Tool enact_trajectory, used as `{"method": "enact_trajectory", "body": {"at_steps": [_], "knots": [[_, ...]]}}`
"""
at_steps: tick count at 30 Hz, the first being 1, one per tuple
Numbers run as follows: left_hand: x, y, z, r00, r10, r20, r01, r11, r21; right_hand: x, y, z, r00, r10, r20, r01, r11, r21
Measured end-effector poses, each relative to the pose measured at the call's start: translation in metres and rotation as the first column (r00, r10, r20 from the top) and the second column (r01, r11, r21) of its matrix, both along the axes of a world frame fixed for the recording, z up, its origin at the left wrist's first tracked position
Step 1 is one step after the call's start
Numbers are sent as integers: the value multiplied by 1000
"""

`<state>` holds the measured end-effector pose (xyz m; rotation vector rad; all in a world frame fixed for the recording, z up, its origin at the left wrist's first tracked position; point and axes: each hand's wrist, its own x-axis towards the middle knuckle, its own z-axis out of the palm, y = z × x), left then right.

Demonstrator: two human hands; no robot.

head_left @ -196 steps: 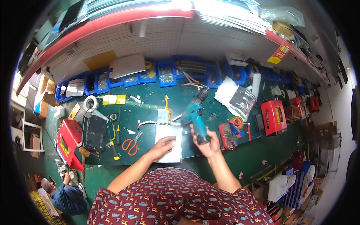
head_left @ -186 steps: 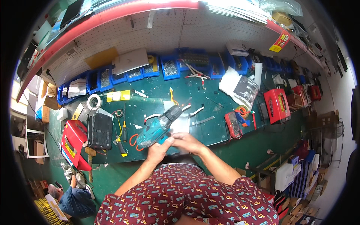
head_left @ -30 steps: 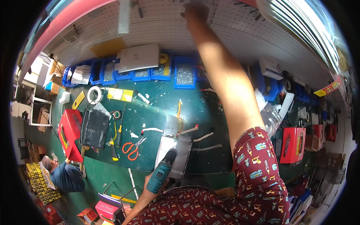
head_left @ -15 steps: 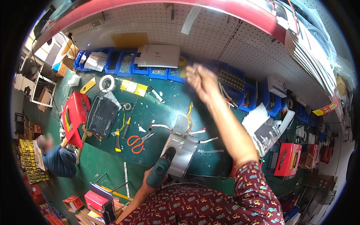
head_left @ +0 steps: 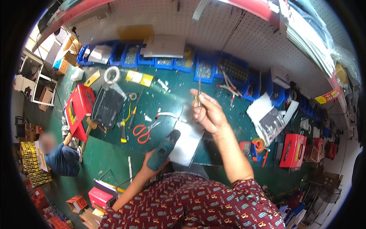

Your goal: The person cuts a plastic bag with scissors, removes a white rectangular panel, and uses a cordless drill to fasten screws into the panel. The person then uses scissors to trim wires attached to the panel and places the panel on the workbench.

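Observation:
My left hand is wrapped round a teal and black cordless drill, its nose pointing up and to the right. Just beyond the drill lies a silver metal case at the bench's front edge. My right hand is raised over the far right side of the case. Between its thumb and fingers stands a slim metal rod, perhaps a screwdriver bit. The palm partly covers the case's far end. A short white cable with a red tip sticks out left of the case.
Orange-handled scissors lie left of the case, near a black plastic housing. Blue bins with small metal parts line the back. At right sit a plastic-wrapped pack and a red box. A person crouches at far left.
My right hand has come back from the blue bins toward the silver case, the slim rod now clearly visible in its fingers. My left hand still holds the drill beside the case.

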<state>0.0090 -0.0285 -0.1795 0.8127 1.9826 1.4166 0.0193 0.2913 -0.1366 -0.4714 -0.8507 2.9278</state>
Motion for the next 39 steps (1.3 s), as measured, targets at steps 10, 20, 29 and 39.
{"method": "enact_trajectory", "body": {"at_steps": [10,20,29,39], "knots": [[-49,-30,19,703,34,710,-68,998,19,73,-58,-14,981,-22,195,-103,787,609],[-77,-53,18,632,-132,764,89,991,97,77,-78,3,985,92,149,-170,693,701],[-66,-46,33,887,-452,95,457,889,-34,83,-161,-67,912,-365,187,389,914,-117],[-13,-20,27,953,-226,-203,254,960,122,56,-188,-42,602,-632,488,792,549,-266]]}}
